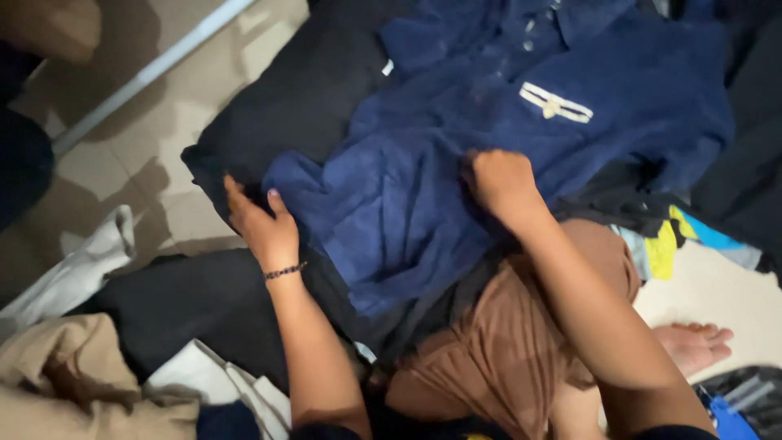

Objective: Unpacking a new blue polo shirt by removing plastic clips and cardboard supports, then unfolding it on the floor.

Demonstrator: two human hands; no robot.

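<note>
Closest to the camera there's a brown skirt over the lap and a bare foot out on the floor, with a beige cloth and something white bunched at the lower left. Just past that, the left hand with a bead bracelet rests on the left edge of the navy polo shirt, fingers mostly straight, more pressing than pinching, so no real grip there. The right hand sits on the middle of the shirt with the fingers curled down into the fabric; it looks like it's bunching a fold, but the fingertips are hidden, so I can't say for sure. The shirt itself lies spread face up on a pile of black clothes, collar and buttons at the far end. Risk-wise: the pile underneath is lumpy and loose, so any pull on the navy cloth could drag the black stuff along or wrinkle the shirt, and the bracelet might snag.
</note>
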